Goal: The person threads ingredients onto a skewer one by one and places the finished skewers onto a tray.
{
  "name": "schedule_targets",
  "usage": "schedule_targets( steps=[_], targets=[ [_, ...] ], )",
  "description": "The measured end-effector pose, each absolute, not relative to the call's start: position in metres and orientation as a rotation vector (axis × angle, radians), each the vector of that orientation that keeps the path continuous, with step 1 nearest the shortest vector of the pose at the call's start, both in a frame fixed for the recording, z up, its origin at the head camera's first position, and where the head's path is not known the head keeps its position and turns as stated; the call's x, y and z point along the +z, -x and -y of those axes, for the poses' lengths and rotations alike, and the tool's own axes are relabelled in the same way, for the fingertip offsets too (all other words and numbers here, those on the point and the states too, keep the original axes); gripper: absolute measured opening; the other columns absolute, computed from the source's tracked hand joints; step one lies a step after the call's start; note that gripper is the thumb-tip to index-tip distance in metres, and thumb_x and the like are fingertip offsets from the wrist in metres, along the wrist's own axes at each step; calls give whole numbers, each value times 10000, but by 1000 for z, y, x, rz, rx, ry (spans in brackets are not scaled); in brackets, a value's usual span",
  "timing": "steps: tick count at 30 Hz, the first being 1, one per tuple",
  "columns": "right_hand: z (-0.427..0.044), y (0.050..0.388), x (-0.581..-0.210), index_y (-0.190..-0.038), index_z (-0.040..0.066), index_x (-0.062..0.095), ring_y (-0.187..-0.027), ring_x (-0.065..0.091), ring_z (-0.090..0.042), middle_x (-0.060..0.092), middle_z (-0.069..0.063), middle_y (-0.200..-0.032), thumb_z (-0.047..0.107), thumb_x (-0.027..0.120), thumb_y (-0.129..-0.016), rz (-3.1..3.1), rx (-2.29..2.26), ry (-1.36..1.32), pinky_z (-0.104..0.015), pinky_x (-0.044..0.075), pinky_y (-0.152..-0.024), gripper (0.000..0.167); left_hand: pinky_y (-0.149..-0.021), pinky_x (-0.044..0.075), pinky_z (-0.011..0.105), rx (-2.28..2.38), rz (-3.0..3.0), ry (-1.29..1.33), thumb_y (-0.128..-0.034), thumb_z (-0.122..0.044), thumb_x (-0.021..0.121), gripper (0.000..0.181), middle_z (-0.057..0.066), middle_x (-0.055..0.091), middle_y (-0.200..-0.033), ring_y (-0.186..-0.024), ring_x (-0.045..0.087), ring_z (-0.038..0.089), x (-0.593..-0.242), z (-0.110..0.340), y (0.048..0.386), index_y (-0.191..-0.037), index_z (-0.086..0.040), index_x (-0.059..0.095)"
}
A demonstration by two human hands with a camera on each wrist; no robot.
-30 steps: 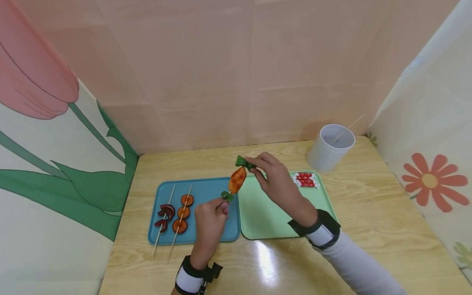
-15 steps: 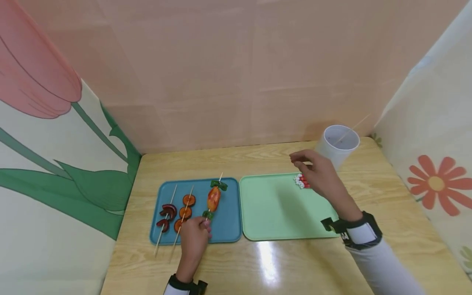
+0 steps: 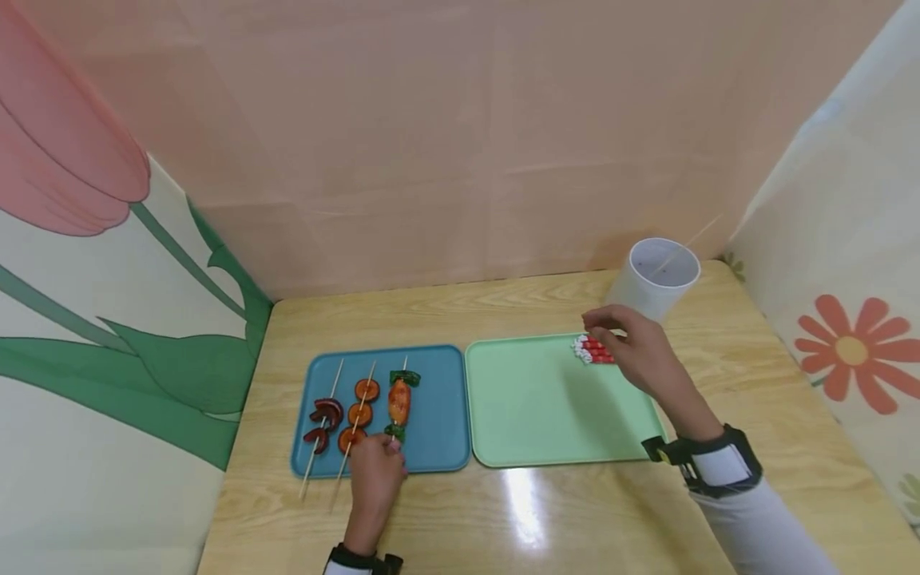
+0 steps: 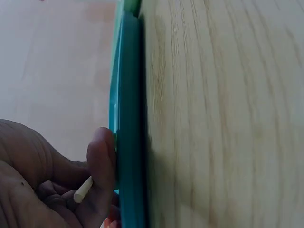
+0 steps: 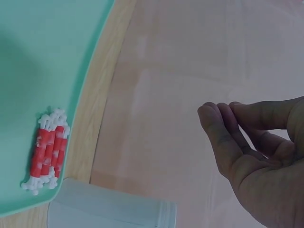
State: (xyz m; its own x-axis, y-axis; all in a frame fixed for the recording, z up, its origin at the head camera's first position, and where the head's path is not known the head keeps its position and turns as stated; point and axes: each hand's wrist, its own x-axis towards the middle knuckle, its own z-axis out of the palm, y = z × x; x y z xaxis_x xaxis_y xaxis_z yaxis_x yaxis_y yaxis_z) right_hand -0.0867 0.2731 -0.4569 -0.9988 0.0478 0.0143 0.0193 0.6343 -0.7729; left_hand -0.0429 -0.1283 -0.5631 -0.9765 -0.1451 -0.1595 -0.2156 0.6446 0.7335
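My left hand (image 3: 375,471) pinches the lower end of a wooden skewer (image 4: 83,190) at the front of the blue tray (image 3: 442,431). Threaded on that skewer are a browned, glossy meat piece (image 3: 398,401) and a green pepper piece (image 3: 406,378) above it, with more green below. To its left lie a skewer of round orange-brown slices (image 3: 360,414) and one of dark red curled pieces (image 3: 327,412). My right hand (image 3: 636,351) hovers above the green tray's far right part, fingers loosely bent and fingertips together, holding nothing.
Beside the blue tray is a green tray (image 3: 532,407). Several red pieces with white knobbed ends (image 5: 47,147) lie in its far right corner. Behind stands a white cup (image 3: 650,283) with a thin stick (image 3: 690,243) leaning in it. Printed cloth walls border the wooden table (image 3: 460,519).
The left hand has brought the meat and pepper skewer down and left onto the blue tray. My right hand has let go of its upper pepper piece and moved right.
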Motion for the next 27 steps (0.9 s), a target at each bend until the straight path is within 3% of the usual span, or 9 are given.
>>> schedule_targets(
  steps=[6,11,14,16,18,21,24,27],
  targets=[
    [-284,89,-462,-1268,-16,632,-1128,657,-388,671,-233,-1237,114,564,-1052,2793,1246,31,-602,535,-987,260,-505,534,317,1159,-2768,297,-870,71,631,148,124,757,-808,-566,677,170,-553,132,43,-936,60,763],
    [-303,95,-464,-1243,-10,656,-1137,653,-393,687,-243,-1215,126,561,-1051,2755,1114,102,-585,555,-947,254,-549,546,455,823,-2958,185,-877,-27,722,156,113,732,-718,-643,687,308,-543,136,44,-724,-14,755],
    [-320,105,-461,-1197,3,689,-1024,678,-301,719,-236,-1139,199,569,-1043,2669,986,280,-353,595,-808,276,-519,539,475,633,-3042,140,-861,-113,795,273,119,678,-631,-576,649,315,-542,137,44,-619,-32,698],
    [-333,116,-458,-1170,3,700,-887,642,-168,728,-224,-1084,238,569,-1028,2572,911,440,-207,499,-704,304,-496,535,467,557,-3068,133,-838,-134,823,286,127,663,-618,-550,635,308,-543,137,44,-614,-20,688],
    [-348,131,-454,-1177,-7,691,-790,550,-45,715,-198,-1068,256,569,-1011,2461,895,593,-145,399,-651,334,-486,534,464,501,-3081,129,-821,-153,842,274,143,663,-631,-549,634,311,-544,137,44,-650,4,697],
    [-372,154,-450,-1233,-29,642,-748,422,68,643,-95,-1037,270,593,-990,2341,912,740,-139,366,-698,388,-499,538,476,464,-3096,121,-798,-167,862,261,161,673,-655,-570,646,329,-547,137,45,-699,24,715],
    [-395,175,-448,-1327,-26,567,-810,418,26,525,21,-1017,362,631,-977,2324,988,842,-179,369,-754,527,-522,548,489,451,-3105,108,-784,-170,874,257,165,682,-671,-592,656,342,-550,137,44,-716,25,722],
    [-414,189,-451,-1415,-20,508,-932,463,-110,496,22,-1057,471,621,-970,2380,1063,911,-226,380,-787,673,-533,553,491,456,-3101,100,-776,-173,882,256,158,684,-676,-602,660,342,-553,136,42,-720,20,723]
  ],
)
